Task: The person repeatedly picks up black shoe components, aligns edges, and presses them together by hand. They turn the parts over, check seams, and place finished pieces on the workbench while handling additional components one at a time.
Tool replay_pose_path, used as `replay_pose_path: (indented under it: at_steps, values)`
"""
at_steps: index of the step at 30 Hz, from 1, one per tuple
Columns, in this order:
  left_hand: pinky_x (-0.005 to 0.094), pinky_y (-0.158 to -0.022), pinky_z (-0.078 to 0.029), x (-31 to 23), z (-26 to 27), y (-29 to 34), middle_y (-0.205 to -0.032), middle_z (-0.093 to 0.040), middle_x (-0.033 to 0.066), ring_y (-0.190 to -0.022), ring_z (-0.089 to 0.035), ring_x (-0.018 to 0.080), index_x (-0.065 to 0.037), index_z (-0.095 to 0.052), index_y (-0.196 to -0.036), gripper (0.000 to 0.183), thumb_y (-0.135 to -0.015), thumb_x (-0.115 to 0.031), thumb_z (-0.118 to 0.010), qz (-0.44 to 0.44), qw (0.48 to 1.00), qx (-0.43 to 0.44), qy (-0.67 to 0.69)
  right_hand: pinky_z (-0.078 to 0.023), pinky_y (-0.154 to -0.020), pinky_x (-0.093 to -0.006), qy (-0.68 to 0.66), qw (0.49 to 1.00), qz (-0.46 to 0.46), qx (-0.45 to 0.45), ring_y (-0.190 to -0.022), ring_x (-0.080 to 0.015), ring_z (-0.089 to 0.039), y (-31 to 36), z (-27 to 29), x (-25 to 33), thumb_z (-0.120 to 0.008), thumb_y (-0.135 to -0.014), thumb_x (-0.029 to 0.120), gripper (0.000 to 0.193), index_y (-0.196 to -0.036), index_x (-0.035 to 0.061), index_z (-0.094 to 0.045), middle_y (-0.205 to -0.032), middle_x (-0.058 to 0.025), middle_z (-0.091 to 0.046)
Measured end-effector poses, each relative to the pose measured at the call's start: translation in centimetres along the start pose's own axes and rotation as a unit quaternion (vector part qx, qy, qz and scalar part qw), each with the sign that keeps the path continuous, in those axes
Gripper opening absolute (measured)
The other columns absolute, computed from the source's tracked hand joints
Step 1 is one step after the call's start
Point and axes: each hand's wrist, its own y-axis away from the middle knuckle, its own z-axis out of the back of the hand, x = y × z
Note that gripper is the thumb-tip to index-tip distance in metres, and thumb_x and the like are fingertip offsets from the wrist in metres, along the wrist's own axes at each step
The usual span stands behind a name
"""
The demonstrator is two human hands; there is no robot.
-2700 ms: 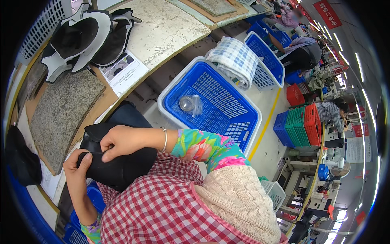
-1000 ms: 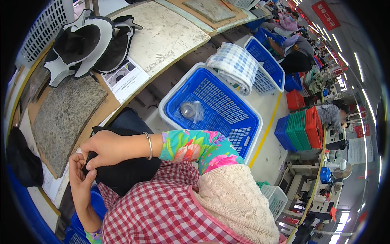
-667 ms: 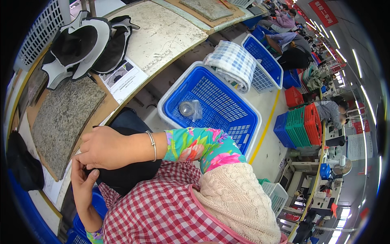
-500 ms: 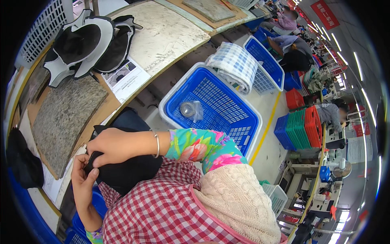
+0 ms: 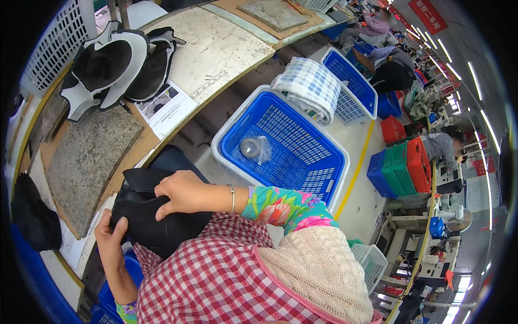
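A black boot upper (image 5: pixel 156 224), smooth and leather-like, lies over my lap against the red checked apron, near the table edge. My left hand (image 5: pixel 112 235) grips its left edge, thumb on top and the fingers mostly hidden behind it. From above, my right hand (image 5: pixel 183 195) pinches the folded upper part of the piece between thumb and curled fingers. Several black upper pieces with whitish lining (image 5: pixel 110 65) are stacked on the table at the far left. Another black piece (image 5: pixel 35 211) sits at the left rim of the view.
A rough grey slab (image 5: pixel 91 162) lies on a board on the table, beside a printed sheet (image 5: pixel 167 110). To the right stands a blue basket (image 5: pixel 232 129) holding a clear plastic bag (image 5: pixel 256 148); a checked cloth (image 5: pixel 307 89) rests on its far rim. People work farther back.
My right hand has moved right, away from my left hand, and now holds the boot upper's folded part. The upper has opened out and more of its surface shows.
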Motion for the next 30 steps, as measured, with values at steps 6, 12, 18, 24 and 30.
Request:
replay_pose_path:
  at_steps: [6,12,18,24,30]
  values:
    - [0.0373,-0.109,-0.047,-3.7,7.4,-2.7,-0.132,-0.067,0.0085,-0.120,-0.063,0.0197,0.000,-0.060,-0.142,0.044,-0.107,-0.026,-0.062,-0.055,0.969,-0.063,0.233,-0.055,-0.077,-0.0260,-0.425,0.904,0.040,0.008,-0.086,-0.0076,-0.070,-0.6,2.9,1.4,-0.068,-0.102,0.019,0.018,-0.101,0.0025,-0.076,-0.091,-0.0017,-0.076]
    - [0.0402,-0.103,-0.048,-6.7,12.2,-9.3,-0.131,-0.066,0.0119,-0.112,-0.063,0.0218,-0.002,-0.067,-0.125,0.042,-0.110,-0.039,-0.053,0.456,0.878,-0.021,-0.146,-0.055,-0.095,-0.0352,-0.352,0.915,0.096,-0.169,-0.110,-0.0192,-0.067,-4.1,5.1,2.0,-0.072,-0.099,0.023,0.041,-0.133,0.0042,-0.062,-0.125,-0.0095,-0.069]
    - [0.0418,-0.112,-0.040,-0.1,11.5,-7.9,-0.139,-0.061,0.0150,-0.126,-0.057,0.0254,0.000,-0.058,-0.136,0.053,-0.111,-0.045,-0.045,0.063,0.987,-0.102,0.110,-0.053,-0.097,-0.0407,-0.315,0.906,0.268,-0.088,-0.107,-0.0262,-0.065,-7.4,-1.9,4.9,-0.090,-0.081,0.019,0.054,-0.125,0.0036,-0.061,-0.117,-0.0120,-0.065]
    - [0.0433,-0.122,-0.032,-2.3,12.3,-6.2,-0.147,-0.056,0.0180,-0.139,-0.051,0.0290,0.002,-0.049,-0.147,0.064,-0.113,-0.050,-0.037,-0.089,0.968,-0.117,0.205,-0.053,-0.078,-0.0273,-0.467,0.875,0.113,0.060,-0.089,-0.0082,-0.064,-8.4,4.6,3.8,-0.094,-0.076,0.012,0.036,-0.102,0.0030,-0.071,-0.092,0.0007,-0.071]
    - [0.0445,-0.126,-0.026,-8.3,9.7,-2.3,-0.156,-0.048,0.0187,-0.149,-0.042,0.0300,0.005,-0.043,-0.154,0.075,-0.105,-0.053,-0.050,-0.292,0.950,0.086,-0.076,-0.055,-0.071,-0.0475,0.071,0.948,0.310,-0.029,-0.103,-0.0294,-0.070,-10.3,9.5,6.9,-0.085,-0.074,0.044,0.042,-0.102,0.0141,-0.074,-0.104,-0.0025,-0.072]
